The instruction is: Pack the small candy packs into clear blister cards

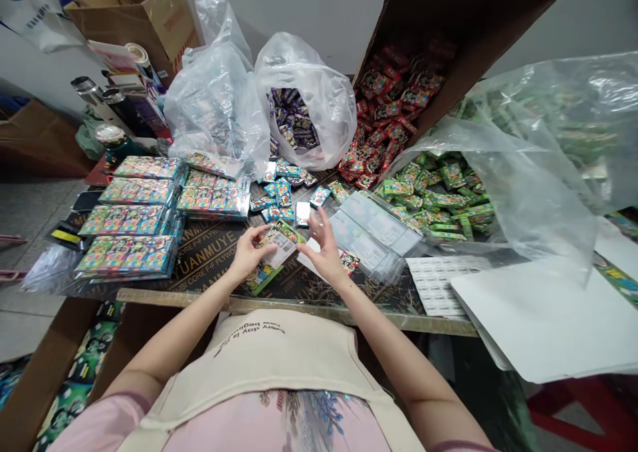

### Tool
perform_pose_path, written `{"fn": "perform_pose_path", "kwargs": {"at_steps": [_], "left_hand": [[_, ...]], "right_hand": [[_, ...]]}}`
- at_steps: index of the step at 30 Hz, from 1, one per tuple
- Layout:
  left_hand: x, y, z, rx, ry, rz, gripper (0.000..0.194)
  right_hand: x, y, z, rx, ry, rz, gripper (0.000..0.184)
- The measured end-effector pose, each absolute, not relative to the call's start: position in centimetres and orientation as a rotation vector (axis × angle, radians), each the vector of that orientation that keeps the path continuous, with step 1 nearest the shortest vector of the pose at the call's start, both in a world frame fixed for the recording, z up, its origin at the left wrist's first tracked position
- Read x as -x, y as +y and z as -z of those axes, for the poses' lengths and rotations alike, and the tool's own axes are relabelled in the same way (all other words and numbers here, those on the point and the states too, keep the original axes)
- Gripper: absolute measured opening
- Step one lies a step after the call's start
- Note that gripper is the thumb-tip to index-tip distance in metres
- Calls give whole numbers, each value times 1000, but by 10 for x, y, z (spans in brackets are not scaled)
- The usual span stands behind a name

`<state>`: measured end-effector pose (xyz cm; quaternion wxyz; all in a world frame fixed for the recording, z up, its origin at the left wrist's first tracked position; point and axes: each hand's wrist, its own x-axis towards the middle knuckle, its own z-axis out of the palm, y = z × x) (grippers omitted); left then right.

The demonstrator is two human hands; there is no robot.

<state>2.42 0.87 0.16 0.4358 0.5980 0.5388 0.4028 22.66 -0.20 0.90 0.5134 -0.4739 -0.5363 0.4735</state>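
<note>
The plywood counter (299,308) was crowded. Left of the left hand, plastic-wrapped multi-packs (130,218) lay in flat stacks; right of the right hand lay clear plastic sleeves (371,234). A small printed card (280,247) sat between the hands, pinched narrowly by the left hand (248,254). The right hand (323,247) was half open, fingertips close to the card; contact unclear. The card looked light, thin, semi-stiff and probably slick, so edge hold was best. Its face was pale, with small print.

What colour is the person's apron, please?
The apron is cream with dark lettering, best seen in the head view.
</note>
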Motion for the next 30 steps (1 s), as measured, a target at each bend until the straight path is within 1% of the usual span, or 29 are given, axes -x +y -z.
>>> {"fn": "perform_pose_path", "kwargs": {"at_steps": [1,2,3,7,9,10,12,15,17,20,23,26,30], "left_hand": [[-29,10,-1,-1323,1327,-1089,44],[-34,11,1,-1185,1294,-1151,37],[-39,9,2,-1083,1253,-1191,33],[-62,-7,1,-808,1098,-1232,37],[-70,-13,-3,-608,1066,-1261,40],[-72,-14,-5,-507,1059,-1269,41],[-74,-11,-10,-364,1051,-1242,41],[-69,0,-18,-294,1044,-1174,31],[-64,7,-23,-318,1059,-1137,25],[-57,12,-32,-471,1064,-1098,25],[-52,13,-41,-704,1071,-1155,21],[-48,13,-45,-746,1060,-1117,21],[-48,15,-44,-601,1010,-1090,31]], "right_hand": [[-219,-1,-11,1159,-1103,-1159,86],[-211,1,-12,1168,-937,-1194,84],[-204,4,-13,1169,-799,-1231,78],[-185,12,-19,1170,-534,-1265,35],[-182,13,-23,1173,-528,-1303,23],[-182,12,-25,1169,-539,-1338,21],[-182,8,-30,1141,-554,-1393,24],[-185,1,-36,1041,-524,-1441,32],[-189,-2,-37,974,-474,-1499,37],[-197,-1,-34,962,-438,-1579,41],[-205,4,-27,988,-458,-1662,35],[-210,6,-20,954,-441,-1748,27],[-209,4,-14,911,-507,-1718,31]]}}
